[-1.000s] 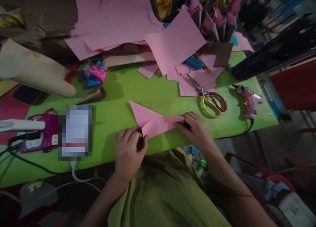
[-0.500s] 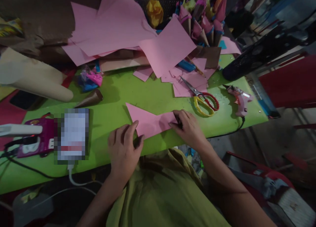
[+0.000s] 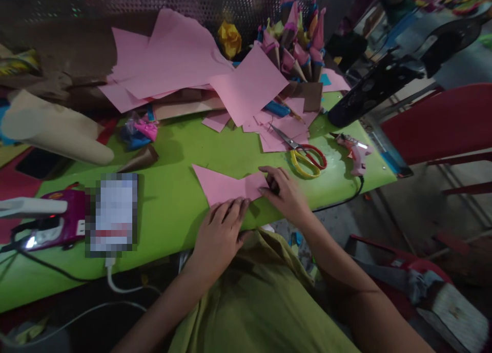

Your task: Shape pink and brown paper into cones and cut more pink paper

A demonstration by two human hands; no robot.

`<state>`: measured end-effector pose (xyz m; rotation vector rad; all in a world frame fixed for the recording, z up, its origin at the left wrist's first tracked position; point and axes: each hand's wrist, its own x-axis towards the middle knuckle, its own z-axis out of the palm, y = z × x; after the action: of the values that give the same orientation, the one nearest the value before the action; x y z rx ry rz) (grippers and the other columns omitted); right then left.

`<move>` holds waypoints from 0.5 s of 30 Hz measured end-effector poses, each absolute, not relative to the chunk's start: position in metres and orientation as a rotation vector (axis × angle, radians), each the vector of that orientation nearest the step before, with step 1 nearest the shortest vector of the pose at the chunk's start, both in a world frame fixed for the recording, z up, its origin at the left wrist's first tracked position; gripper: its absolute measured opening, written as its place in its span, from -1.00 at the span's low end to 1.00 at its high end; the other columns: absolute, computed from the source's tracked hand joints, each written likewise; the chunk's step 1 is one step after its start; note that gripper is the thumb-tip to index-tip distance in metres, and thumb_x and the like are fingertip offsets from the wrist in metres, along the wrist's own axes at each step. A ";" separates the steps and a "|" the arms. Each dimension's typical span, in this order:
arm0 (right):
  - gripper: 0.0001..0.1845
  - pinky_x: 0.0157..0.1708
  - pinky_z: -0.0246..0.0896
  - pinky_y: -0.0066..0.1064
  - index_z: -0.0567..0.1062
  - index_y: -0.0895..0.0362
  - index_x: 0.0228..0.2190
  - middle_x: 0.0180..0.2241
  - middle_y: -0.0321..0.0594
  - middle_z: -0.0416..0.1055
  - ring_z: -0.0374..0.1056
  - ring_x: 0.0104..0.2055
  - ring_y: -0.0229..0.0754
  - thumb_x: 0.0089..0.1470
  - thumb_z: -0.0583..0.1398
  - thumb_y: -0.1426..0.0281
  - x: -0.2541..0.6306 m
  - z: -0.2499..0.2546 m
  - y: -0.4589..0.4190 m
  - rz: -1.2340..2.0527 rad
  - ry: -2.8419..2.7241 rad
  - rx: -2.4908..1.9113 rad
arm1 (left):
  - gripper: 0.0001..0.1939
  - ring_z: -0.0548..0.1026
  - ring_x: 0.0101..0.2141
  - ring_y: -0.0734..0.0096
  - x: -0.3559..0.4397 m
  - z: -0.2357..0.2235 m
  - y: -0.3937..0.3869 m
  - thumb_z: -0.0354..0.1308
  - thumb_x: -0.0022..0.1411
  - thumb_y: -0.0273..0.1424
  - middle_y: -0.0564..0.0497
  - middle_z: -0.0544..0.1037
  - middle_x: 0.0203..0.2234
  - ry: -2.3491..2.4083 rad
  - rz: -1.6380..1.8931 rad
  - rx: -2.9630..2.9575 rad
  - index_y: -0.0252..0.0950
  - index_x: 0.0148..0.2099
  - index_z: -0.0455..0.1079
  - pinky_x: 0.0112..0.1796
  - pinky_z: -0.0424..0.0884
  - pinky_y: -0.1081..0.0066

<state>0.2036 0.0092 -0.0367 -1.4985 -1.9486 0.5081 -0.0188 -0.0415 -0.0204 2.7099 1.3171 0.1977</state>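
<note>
A piece of pink paper (image 3: 225, 185) lies near the front edge of the green table, folded, with a pointed corner at its upper left. My left hand (image 3: 223, 230) rests over the paper's lower edge, fingers stretched out and pressing on it. At the paper's right end, my right hand (image 3: 286, 194) pinches it between thumb and fingers. Scissors (image 3: 305, 156) with one red and one yellow handle lie beyond my right hand, their blades on pink scraps.
A pink glue gun (image 3: 357, 156) and a dark bottle (image 3: 357, 97) are at the right. Large pink sheets (image 3: 169, 61) and wrapped paper cones (image 3: 295, 45) fill the back. A charging phone (image 3: 115, 212), a purple power box (image 3: 73, 209) and a paper roll (image 3: 57, 132) stand left.
My left hand has moved right along the paper's lower edge, from its left side to its middle. My right hand stays at the right end. The view has shifted slightly.
</note>
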 end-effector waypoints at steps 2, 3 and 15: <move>-0.65 -0.22 0.37 -0.23 0.43 0.05 0.07 -0.18 -0.11 0.48 0.43 -0.22 -0.07 0.25 0.17 0.36 0.205 -0.032 0.003 0.440 -1.840 -1.442 | -0.40 0.40 0.16 0.09 -0.018 -0.022 -0.042 0.12 0.37 -0.24 -0.16 0.46 0.21 1.331 0.202 2.699 -0.34 0.38 0.22 0.20 0.31 0.15; -0.65 -0.16 0.38 -0.20 0.44 0.03 0.08 -0.14 -0.10 0.50 0.45 -0.16 -0.05 0.26 0.15 0.37 0.205 -0.030 -0.002 0.386 -1.835 -1.406 | -0.39 0.41 0.16 0.09 -0.018 -0.024 -0.042 0.14 0.36 -0.25 -0.16 0.46 0.21 1.334 0.208 2.698 -0.33 0.38 0.22 0.19 0.32 0.14; -0.48 0.27 0.12 -0.10 0.27 -0.04 0.29 0.24 -0.18 0.39 0.32 0.27 -0.11 0.34 0.09 0.36 0.188 -0.044 -0.053 0.258 -2.371 -1.392 | -0.44 0.34 0.26 0.11 -0.026 -0.030 -0.046 0.06 0.37 -0.36 -0.17 0.36 0.30 1.315 0.223 2.739 -0.35 0.37 0.24 0.26 0.25 0.14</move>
<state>0.1880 -0.0533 -0.0444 -1.3919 -2.3714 0.2579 -0.0264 -0.0460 -0.0301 2.7385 1.3150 0.2230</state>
